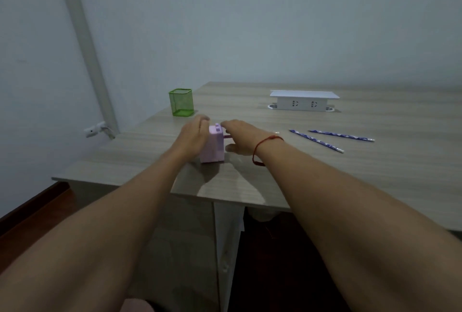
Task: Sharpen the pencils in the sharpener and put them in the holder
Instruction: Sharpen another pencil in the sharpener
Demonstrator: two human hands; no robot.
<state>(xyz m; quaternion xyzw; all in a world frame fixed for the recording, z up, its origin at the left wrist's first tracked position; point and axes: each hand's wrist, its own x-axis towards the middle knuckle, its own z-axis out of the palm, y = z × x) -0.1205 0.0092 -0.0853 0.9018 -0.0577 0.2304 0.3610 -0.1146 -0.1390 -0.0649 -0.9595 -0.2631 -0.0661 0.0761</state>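
A white socket box [303,104] sat at the back of the table [375,181], well apart from the green mesh holder [181,103] near the left edge. Closer in, the pink sharpener [213,146] stood upright. The left hand [193,136] gripped its left side. The right hand [241,140] lay against its right side, and its own bulk hid whether it held anything. To the right lay the nearer pencil [316,140] and the farther pencil [341,135], both blue. The wood-grain table met a pale wall [250,24] with a pipe [82,36].
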